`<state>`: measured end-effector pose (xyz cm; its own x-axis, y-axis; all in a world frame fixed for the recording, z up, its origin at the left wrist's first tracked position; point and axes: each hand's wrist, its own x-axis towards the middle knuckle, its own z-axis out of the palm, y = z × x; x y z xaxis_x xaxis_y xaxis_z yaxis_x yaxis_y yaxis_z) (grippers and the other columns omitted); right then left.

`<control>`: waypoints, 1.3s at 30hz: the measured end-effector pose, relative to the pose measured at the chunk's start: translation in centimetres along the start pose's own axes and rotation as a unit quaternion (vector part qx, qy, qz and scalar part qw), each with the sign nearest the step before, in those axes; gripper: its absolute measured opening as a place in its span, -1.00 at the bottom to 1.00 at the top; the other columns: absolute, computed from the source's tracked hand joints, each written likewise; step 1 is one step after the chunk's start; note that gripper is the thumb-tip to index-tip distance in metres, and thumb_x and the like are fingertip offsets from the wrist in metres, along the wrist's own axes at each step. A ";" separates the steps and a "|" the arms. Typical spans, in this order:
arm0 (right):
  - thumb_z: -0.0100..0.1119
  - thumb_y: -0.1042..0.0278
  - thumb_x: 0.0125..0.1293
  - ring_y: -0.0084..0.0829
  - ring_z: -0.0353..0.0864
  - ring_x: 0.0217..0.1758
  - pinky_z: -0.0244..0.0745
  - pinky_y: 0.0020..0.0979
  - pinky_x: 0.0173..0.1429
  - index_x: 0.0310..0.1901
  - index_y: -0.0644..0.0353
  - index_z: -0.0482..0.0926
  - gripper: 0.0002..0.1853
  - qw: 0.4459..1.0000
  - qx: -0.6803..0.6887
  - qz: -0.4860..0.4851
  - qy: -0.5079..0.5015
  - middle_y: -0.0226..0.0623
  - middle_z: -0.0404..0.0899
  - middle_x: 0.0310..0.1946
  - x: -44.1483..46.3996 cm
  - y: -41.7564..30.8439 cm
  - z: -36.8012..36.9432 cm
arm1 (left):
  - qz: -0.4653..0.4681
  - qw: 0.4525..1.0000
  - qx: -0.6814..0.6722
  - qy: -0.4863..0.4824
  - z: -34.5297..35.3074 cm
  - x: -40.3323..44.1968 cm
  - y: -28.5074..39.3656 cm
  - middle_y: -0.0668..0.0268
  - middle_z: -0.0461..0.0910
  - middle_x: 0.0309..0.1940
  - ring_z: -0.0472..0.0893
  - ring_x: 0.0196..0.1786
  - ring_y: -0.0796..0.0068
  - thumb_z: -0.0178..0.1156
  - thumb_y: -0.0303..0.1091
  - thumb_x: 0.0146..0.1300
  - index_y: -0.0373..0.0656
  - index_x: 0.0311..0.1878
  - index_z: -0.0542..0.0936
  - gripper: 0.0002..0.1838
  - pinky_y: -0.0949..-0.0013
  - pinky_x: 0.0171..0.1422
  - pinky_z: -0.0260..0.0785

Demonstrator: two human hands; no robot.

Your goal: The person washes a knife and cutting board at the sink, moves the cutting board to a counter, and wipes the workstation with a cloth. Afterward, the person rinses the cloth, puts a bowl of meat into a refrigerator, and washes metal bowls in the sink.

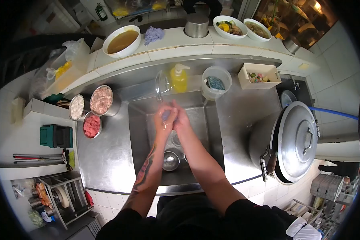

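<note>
Beneath the curved metal faucet point(159, 91), my left hand point(162, 118) and my right hand point(181, 119) press together over the steel sink point(141, 136). Their fingers are curled against each other, and water wets them. A bluish patch shows between the palms; I cannot make out whether it is an object. A small metal bowl point(171, 161) lies on the sink floor below my wrists. Behind the hands stands a yellow soap pump bottle point(179, 81). To its right, a translucent tub point(209, 94) holds a blue-grey scouring pad point(215, 83).
Metal containers of pink minced meat point(92, 126), chunky meat point(101, 100) and pale pieces point(77, 107) stand left. A large lidded pot point(298, 142) occupies the right counter, near a cream bin point(260, 82). Along the back ledge sit a soup bowl point(123, 41), a purple cloth point(154, 35) and food bowls point(230, 27).
</note>
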<state>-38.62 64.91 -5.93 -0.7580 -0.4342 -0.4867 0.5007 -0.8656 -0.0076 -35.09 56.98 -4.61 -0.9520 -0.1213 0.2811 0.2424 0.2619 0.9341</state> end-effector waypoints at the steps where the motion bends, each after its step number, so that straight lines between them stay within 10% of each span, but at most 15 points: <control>1: 0.18 0.15 0.47 -0.33 0.58 -0.27 0.58 -0.21 -0.02 -0.03 0.10 0.57 -0.77 1.000 0.022 0.003 0.014 -0.27 0.60 -0.23 0.2 -0.2 0.1 | -0.060 0.982 -0.164 0.072 0.4 -0.5 -0.4 0.30 0.58 -0.32 0.54 -0.25 0.52 0.30 -0.34 0.36 -0.18 -0.21 0.56 -0.86 0.41 -0.12 0.42; 3: 0.21 0.21 0.45 -0.33 0.58 -0.31 0.58 -0.20 -0.08 -0.03 0.15 0.57 -0.78 0.998 0.011 -0.052 -0.022 -0.27 0.60 -0.27 0.1 0.7 0.1 | -0.155 0.878 -0.408 0.195 0.8 -0.6 1.2 0.37 0.51 -0.38 0.52 -0.25 0.50 0.24 -0.28 0.44 -0.19 -0.08 0.52 -0.81 0.38 -0.04 0.44; 10: 0.23 0.32 0.45 -0.47 0.61 -0.31 0.55 -0.36 -0.23 -0.13 0.22 0.64 -0.85 0.917 -0.212 -0.338 0.003 -0.29 0.65 -0.22 -6.3 3.7 4.3 | -0.284 0.795 -0.457 0.282 0.0 -1.7 1.9 0.43 0.51 -0.36 0.54 -0.23 0.51 0.12 -0.16 0.51 -0.14 -0.04 0.52 -0.77 0.39 -0.01 0.44; 14: 0.31 0.45 0.34 -0.44 0.62 -0.33 0.51 -0.40 -0.19 -0.33 0.21 0.66 -0.92 0.815 -0.448 -0.362 -0.067 -0.30 0.67 -0.34 -11.2 3.8 4.8 | -0.287 0.753 -0.582 0.114 -1.0 -3.6 0.2 0.37 0.60 -0.24 0.59 -0.13 0.50 0.05 -0.01 0.53 -0.13 0.04 0.55 -0.63 0.31 -0.03 0.50; 16: 0.36 0.54 0.12 -0.38 0.63 -0.36 0.49 -0.38 -0.15 -0.40 0.16 0.67 -0.94 0.601 -0.599 -0.496 -0.187 -0.31 0.64 -0.46 -12.8 3.3 4.5 | -0.381 0.739 -0.553 -0.054 -2.5 -3.0 1.2 0.45 0.53 -0.37 0.52 -0.32 0.61 0.11 -0.01 0.50 -0.16 0.17 0.50 -0.58 0.43 -0.22 0.40; 17: 0.36 0.54 0.12 -0.38 0.63 -0.36 0.49 -0.38 -0.15 -0.40 0.16 0.67 -0.94 0.600 -0.598 -0.498 -0.186 -0.31 0.64 -0.46 -13.7 3.0 4.6 | -0.454 0.693 -0.538 -0.159 -3.5 -2.1 2.1 0.51 0.46 -0.46 0.46 -0.45 0.69 0.13 -0.01 0.48 -0.18 0.24 0.48 -0.52 0.50 -0.35 0.32; 23: 0.44 0.11 -0.06 -0.38 0.58 -0.37 0.44 -0.29 -0.22 -0.52 -0.02 0.56 -0.76 0.331 -0.705 -0.481 -0.403 -0.48 0.56 -0.53 -16.1 4.1 2.4 | -0.504 0.693 -0.358 -0.371 -4.6 -1.3 8.7 0.62 0.23 -0.57 0.19 -0.57 0.81 0.15 0.01 0.48 -0.22 0.23 0.47 -0.50 0.62 -0.48 0.07; 32: 0.26 -0.10 0.15 -0.39 0.68 -0.35 0.47 -0.28 -0.25 -0.42 0.04 0.64 -0.66 0.193 -0.864 -0.384 -0.262 -0.37 0.66 -0.47 -10.8 9.9 -5.7 | -0.332 0.747 0.031 -0.575 -3.2 -2.8 -0.1 0.46 0.63 -0.32 0.50 -0.30 0.56 0.17 -0.22 0.43 -0.15 -0.11 0.68 -0.78 0.35 -0.12 0.43; 36: 0.20 -0.06 0.23 -0.34 0.70 -0.22 0.52 -0.24 -0.18 -0.26 0.05 0.67 -0.67 0.269 -0.836 -0.429 -0.213 -0.32 0.69 -0.34 -6.8 13.7 -13.3 | -0.220 0.744 0.172 -0.607 -1.9 -6.5 -7.1 0.26 0.71 -0.30 0.65 -0.22 0.36 0.15 -0.31 0.29 -0.16 -0.16 0.71 -0.79 0.25 -0.07 0.48; 37: 0.14 -0.03 0.29 -0.30 0.69 -0.15 0.52 -0.23 -0.14 -0.21 0.04 0.66 -0.68 0.507 -0.745 -0.363 -0.238 -0.31 0.69 -0.28 -4.4 15.2 -16.9 | -0.149 0.754 0.198 -0.608 -1.5 -7.4 -8.5 0.20 0.73 -0.31 0.69 -0.22 0.31 0.12 -0.32 0.28 -0.17 -0.15 0.71 -0.77 0.23 -0.07 0.50; 39: 0.08 0.01 0.34 -0.26 0.67 -0.09 0.53 -0.23 -0.09 -0.15 0.02 0.66 -0.69 0.710 -0.601 -0.271 -0.247 -0.31 0.70 -0.21 -3.7 15.7 -18.9 | -0.136 0.759 0.236 -0.591 -0.4 -8.5 -8.6 0.14 0.72 -0.30 0.70 -0.17 0.20 0.11 -0.33 0.26 -0.19 -0.16 0.71 -0.77 0.17 -0.05 0.51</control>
<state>-20.06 57.63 -20.74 -0.8809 -0.4105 0.2358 -0.1508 -0.2289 -0.9617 -29.05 55.33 -14.96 -0.5253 0.6387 -0.5622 0.1788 0.7288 0.6610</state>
